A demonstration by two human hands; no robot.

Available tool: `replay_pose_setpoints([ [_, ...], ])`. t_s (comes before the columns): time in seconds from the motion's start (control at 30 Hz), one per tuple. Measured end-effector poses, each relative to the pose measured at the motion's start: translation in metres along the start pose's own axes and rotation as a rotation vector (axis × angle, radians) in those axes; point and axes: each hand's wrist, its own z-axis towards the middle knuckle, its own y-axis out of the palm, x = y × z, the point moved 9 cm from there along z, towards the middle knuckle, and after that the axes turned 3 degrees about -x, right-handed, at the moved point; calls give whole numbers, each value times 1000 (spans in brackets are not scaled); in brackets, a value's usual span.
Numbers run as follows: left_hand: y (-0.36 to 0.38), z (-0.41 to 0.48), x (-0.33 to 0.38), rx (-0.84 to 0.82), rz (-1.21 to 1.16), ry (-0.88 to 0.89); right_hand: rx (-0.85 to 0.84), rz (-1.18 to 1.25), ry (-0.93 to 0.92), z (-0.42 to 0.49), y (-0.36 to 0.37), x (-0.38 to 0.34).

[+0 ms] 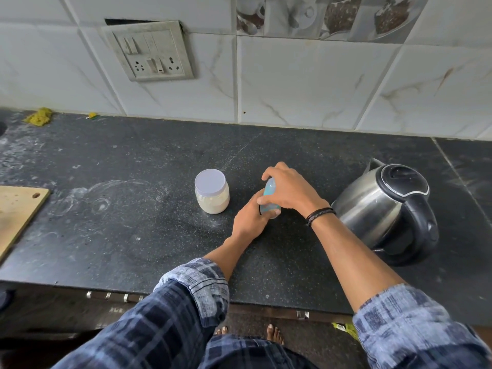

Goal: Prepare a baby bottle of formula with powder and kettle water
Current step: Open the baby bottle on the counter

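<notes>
A clear baby bottle (269, 198) with a blue top stands on the black counter (133, 235) in the middle of the view. My left hand (249, 222) is wrapped around its lower body. My right hand (286, 189) is closed over its top from above. Most of the bottle is hidden by the two hands. To the left of the bottle stands a small clear jar of pale powder (212, 191), closed with a white lid. To the right stands a steel electric kettle (386, 209) with a black lid and handle, lid down.
A wooden board (18, 211) lies at the counter's left edge. A switch and socket plate (151, 51) hangs on the tiled wall behind. A yellow scrap (40, 117) lies at the back left. The counter's front edge runs just before my sleeves.
</notes>
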Motion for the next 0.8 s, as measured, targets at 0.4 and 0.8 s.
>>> replay_pose_setpoints([
  [0.4, 0, 0, -2, -1, 1, -2, -21, 14, -13, 1, 3, 0],
  [0.8, 0, 2, -3, -3, 9, -16, -17, 35, 31, 6, 4, 4],
])
